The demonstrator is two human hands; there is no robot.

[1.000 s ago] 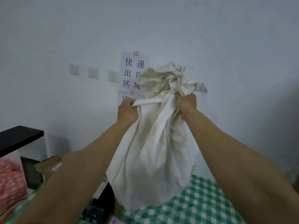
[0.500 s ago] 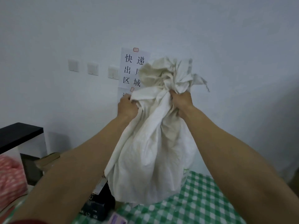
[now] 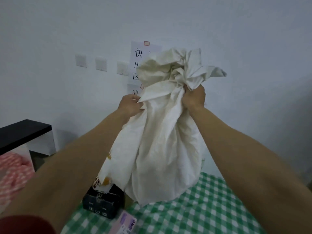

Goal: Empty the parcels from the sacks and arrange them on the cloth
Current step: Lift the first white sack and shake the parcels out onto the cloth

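Note:
A white woven sack (image 3: pixel 165 149) hangs upside down in front of me, its bunched end held high. My right hand (image 3: pixel 194 98) grips the gathered fabric at the top right. My left hand (image 3: pixel 130 105) pinches a fold of the sack at the top left. The sack's lower end hangs just above the green-and-white checked cloth (image 3: pixel 211 208). A black box parcel (image 3: pixel 103 203) lies on the cloth below the sack's left side, with a white-and-orange packet (image 3: pixel 106 176) showing above it. A pink-and-white parcel (image 3: pixel 125 224) lies at the bottom edge.
A white wall stands close behind, with several switches (image 3: pixel 101 64) and a paper sign (image 3: pixel 138 65). A black-topped cabinet (image 3: pixel 22 132) stands at the left, and a red checked cloth (image 3: pixel 11 174) lies beside it.
Both hands shifted their grip on the sack's top and the sack swung slightly right and lower. The white-and-orange packet now shows at the sack's lower left.

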